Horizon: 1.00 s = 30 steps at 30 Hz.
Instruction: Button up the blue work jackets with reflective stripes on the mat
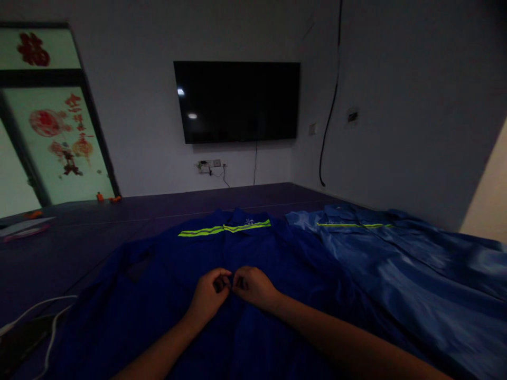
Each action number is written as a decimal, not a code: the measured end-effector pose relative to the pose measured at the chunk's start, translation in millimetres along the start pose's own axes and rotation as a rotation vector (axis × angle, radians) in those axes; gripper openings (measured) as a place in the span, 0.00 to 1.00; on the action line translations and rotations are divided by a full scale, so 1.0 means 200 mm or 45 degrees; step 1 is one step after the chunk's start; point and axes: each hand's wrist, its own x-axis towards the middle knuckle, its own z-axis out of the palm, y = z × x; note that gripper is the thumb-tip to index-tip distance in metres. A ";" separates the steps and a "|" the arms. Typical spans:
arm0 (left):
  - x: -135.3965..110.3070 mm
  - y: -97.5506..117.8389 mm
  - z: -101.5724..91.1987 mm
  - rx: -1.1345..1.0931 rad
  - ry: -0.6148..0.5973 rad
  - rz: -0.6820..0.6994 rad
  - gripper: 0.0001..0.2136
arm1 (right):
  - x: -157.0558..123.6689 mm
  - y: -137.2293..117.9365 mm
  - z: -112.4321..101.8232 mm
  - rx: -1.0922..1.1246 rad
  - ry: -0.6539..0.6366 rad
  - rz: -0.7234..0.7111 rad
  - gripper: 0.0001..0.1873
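Note:
A dark blue work jacket [190, 258] with a yellow-green reflective stripe across the chest lies spread in front of me, its collar at the far end. Over its front opening, my left hand [210, 293] and my right hand [252, 285] meet with curled, pinching fingers. Both appear to grip the jacket's front edge near the middle; the exact spot between the fingertips is too dark and small to make out. To the right lies a lighter blue work jacket [396, 285] with a thin yellow stripe, partly touching the dark one.
A white cable [53, 332] curves at the lower left beside a dark flat object. Small orange items [106, 198] sit near the glass door [59, 142]. A television [237, 103] hangs on the far wall, and a black cable [330, 116] dangles along the right wall.

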 end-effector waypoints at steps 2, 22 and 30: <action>0.00 0.01 0.00 -0.008 -0.024 0.001 0.14 | 0.00 0.00 0.00 0.003 0.002 -0.003 0.03; 0.00 0.01 0.01 -0.022 -0.073 -0.025 0.16 | 0.00 0.00 0.00 0.008 0.011 -0.024 0.02; 0.00 0.00 0.01 -0.008 -0.092 -0.026 0.16 | 0.00 0.00 0.00 -0.018 -0.002 -0.010 0.02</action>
